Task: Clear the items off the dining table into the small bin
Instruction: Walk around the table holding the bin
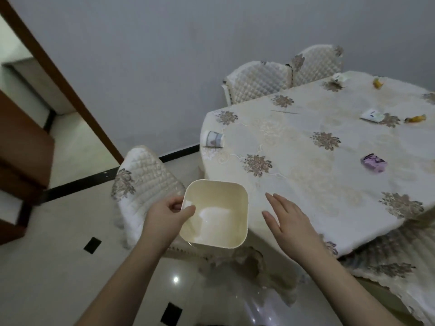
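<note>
My left hand (pixel 168 214) grips the rim of a small cream bin (pixel 226 231), held in the air beside the near-left corner of the dining table (pixel 306 184). The bin looks empty inside. My right hand (pixel 288 221) hovers flat and open over the table's near edge, holding nothing. On the floral tablecloth lie a paper cup on its side (pixel 213 138) at the left edge, a purple packet (pixel 373 163), a white packet (pixel 372 115), an orange wrapper (pixel 415 119), another orange piece (pixel 377 83) and a white item (pixel 339 77) at the far end.
A quilted chair (pixel 143 184) stands just left of the bin. Two more quilted chairs (pixel 259 81) sit against the grey wall behind the table. A brown door frame (pixel 58 74) and cabinet are at the left. The floor is glossy tile.
</note>
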The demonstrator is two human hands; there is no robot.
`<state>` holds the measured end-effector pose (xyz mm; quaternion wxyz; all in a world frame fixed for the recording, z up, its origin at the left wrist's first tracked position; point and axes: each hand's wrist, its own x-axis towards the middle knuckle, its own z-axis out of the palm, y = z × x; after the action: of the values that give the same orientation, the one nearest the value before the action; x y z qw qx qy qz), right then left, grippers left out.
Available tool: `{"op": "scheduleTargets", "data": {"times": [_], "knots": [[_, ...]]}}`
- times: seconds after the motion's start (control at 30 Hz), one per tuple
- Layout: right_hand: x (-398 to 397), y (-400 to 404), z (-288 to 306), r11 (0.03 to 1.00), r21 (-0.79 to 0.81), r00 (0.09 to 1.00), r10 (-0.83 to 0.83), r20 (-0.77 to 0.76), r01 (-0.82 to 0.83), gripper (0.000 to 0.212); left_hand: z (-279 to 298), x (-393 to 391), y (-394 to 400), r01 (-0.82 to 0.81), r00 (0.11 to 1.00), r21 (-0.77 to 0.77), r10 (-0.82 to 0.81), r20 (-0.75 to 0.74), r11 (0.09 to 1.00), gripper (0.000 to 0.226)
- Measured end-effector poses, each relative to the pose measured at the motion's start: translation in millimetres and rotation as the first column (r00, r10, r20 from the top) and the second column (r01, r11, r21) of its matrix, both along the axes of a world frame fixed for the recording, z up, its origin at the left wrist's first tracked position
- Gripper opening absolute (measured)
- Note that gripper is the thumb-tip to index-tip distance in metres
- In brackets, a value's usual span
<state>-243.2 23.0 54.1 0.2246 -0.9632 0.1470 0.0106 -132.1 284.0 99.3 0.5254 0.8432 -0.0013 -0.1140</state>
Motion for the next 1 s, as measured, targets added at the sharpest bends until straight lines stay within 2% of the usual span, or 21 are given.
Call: {"op": "scheduleTargets", "data": {"times": [0.23,0.53,0.7,0.87,1.0], "knots": [[36.7,76.4,19.3,0.989,-0.063,0.991,0.133,0.023,-0.131,0.058,10.3,-13.1,104.1,-0.168,0.985,-0.085,0.170,0.015,0.982,0.018],[86.0,239.8,28.6,0.957,-0.094,0.958,0.279,0.060,-0.273,0.057,8.9,-17.8,282.4,-0.323,0.944,-0.115,0.328,0.023,0.939,0.019],[105.7,325.1,28.3,0.905,-0.172,0.912,0.405,0.063,-0.389,0.054,-0.8,-23.1,373.0,-0.399,0.913,-0.128,0.406,0.032,0.908,0.017],[125.4,380.8,31.9,0.862,-0.201,0.872,0.486,0.059,-0.466,0.055,-10.0,-25.7,427.5,-0.394,0.915,-0.147,0.402,0.028,0.907,0.020],[146.5,402.8,29.7,0.820,-0.245,0.839,0.542,0.042,-0.517,0.054,-18.2,-18.1,450.9,-0.451,0.889,-0.159,0.459,0.013,0.878,0.020]]}}
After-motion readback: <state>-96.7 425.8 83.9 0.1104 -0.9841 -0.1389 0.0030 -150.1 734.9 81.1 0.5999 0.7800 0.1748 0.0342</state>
